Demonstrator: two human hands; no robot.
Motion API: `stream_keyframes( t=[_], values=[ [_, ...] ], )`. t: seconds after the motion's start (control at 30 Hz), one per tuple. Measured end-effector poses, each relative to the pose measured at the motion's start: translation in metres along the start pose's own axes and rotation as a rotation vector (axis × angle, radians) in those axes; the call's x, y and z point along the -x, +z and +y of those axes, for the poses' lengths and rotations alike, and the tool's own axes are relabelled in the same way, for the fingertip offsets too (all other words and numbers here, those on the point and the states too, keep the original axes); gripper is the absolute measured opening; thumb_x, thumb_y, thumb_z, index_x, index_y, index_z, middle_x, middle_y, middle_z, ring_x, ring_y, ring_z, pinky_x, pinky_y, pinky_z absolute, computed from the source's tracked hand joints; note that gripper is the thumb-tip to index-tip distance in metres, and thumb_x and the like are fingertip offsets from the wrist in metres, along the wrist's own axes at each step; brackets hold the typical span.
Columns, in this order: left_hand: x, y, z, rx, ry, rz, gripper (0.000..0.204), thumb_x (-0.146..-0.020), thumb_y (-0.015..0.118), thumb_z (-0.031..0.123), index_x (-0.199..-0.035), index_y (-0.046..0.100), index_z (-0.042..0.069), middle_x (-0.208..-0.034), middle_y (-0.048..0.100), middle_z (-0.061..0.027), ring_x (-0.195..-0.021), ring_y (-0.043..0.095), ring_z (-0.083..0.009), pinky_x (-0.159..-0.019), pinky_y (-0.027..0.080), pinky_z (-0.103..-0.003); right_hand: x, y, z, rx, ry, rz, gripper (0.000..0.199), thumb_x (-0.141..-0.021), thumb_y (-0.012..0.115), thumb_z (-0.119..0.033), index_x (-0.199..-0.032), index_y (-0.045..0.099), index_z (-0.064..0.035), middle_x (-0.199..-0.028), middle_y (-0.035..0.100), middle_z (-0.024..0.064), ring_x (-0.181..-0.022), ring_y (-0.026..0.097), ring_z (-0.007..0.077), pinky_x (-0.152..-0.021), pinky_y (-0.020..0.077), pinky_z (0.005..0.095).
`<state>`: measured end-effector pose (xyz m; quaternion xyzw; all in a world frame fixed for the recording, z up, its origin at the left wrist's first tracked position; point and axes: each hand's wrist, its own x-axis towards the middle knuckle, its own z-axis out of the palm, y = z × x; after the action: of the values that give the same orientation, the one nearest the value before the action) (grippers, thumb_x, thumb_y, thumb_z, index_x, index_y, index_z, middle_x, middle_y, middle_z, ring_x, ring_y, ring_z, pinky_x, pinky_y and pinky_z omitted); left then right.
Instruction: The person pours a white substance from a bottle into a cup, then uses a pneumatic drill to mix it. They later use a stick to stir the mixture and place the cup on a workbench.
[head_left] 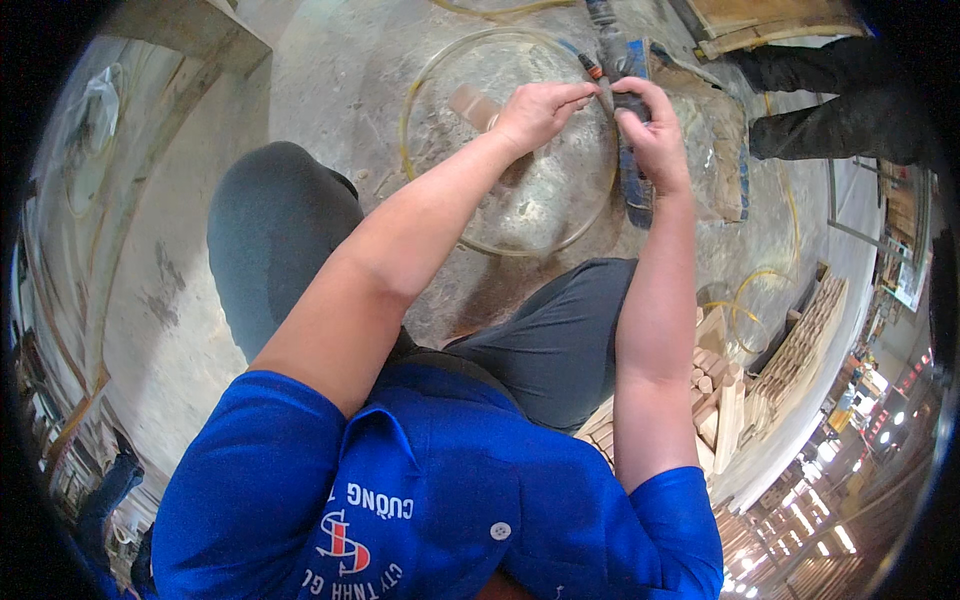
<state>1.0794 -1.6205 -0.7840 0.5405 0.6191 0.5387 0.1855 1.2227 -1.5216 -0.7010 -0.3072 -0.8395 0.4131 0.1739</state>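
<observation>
Both forearms reach forward to a dark, rounded hand tool (632,104), with an orange-and-black hose fitting (591,67) and a grey ribbed hose (607,30) just beyond it. My right hand (658,140) curls its thumb and index finger around the dark tool. Left of it, my left hand (540,113) holds its fingers pressed together, tips against a small greyish part beside the tool; what they pinch is too small to make out. Under my left wrist, a pale flat wood piece (472,106) lies within the loop of a clear yellowish hose (408,120).
A low blue-edged stand (741,185) is right of my hands. Another person's dark-trousered legs (830,130) stand at the far right. Several cut wood pieces (708,405) are piled beside my right arm, near a slatted wooden stack (795,350). My bent knees (280,215) flank the floor ahead.
</observation>
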Motion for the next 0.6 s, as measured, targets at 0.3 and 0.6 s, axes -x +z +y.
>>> stream_keyframes(
  t=[0.3,0.6],
  values=[
    [0.000,-0.001,0.001,-0.106,-0.026,0.136,0.017,-0.084,0.058,0.024,-0.098,0.067,0.017,-0.091,0.066,-0.0059,-0.081,0.063,-0.0242,-0.071,0.051,-0.034,-0.023,0.002,-0.036,-0.693,-0.073,0.471,0.038,-0.074,0.055,0.006,-0.109,0.041,-0.0003,-0.096,0.056,0.0136,-0.074,0.062,0.0221,-0.067,0.0525,0.0336],
    [-0.001,-0.005,0.009,-0.139,-0.054,0.196,0.015,-0.081,0.063,0.022,-0.092,0.068,0.012,-0.082,0.066,-0.0095,-0.072,0.064,-0.0257,-0.063,0.050,-0.034,-0.042,0.007,-0.030,-0.935,-0.102,0.843,0.019,-0.073,0.064,0.006,-0.083,0.053,-0.0049,-0.078,0.058,0.0064,-0.065,0.060,0.0208,-0.064,0.0526,0.0337]
  ],
)
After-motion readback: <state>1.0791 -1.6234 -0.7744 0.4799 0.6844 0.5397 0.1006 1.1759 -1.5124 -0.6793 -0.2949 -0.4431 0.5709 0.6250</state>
